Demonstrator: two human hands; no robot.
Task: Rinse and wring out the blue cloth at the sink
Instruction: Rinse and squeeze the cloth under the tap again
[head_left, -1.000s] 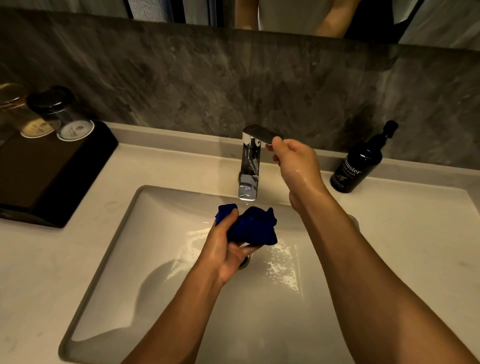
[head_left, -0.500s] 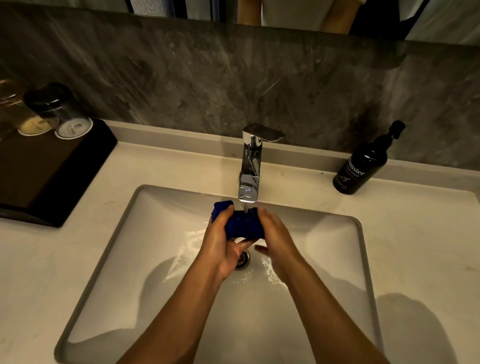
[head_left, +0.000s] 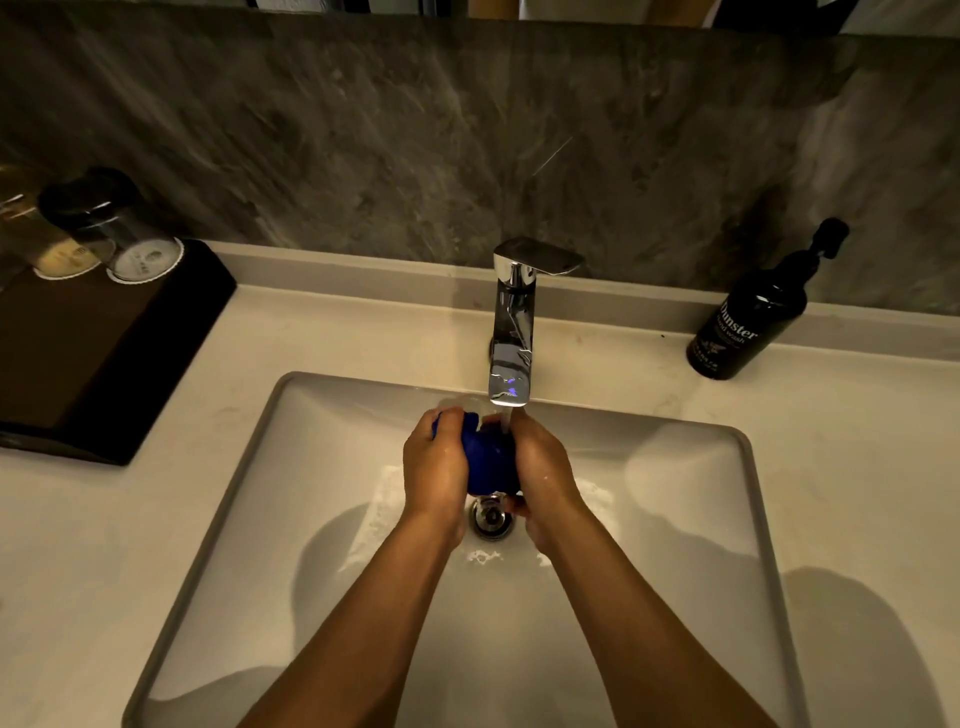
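Observation:
The blue cloth (head_left: 489, 460) is bunched into a wad between both my hands, just under the spout of the chrome faucet (head_left: 511, 332). A thin stream of water runs from the spout onto the cloth. My left hand (head_left: 434, 467) grips the cloth's left side and my right hand (head_left: 543, 467) presses its right side. Most of the cloth is hidden by my fingers. Below them lies the white sink basin (head_left: 675, 519) with its metal drain (head_left: 491, 517), and water splashes around the drain.
A black hand-wash pump bottle (head_left: 748, 317) stands on the counter at the back right. A dark tray (head_left: 98, 353) with two upturned glasses (head_left: 119, 234) sits at the left. Pale counter surrounds the basin; a grey stone backsplash rises behind.
My right hand left the faucet handle and came down onto the cloth. Water now runs. Both hands have closed tighter around the wad under the spout.

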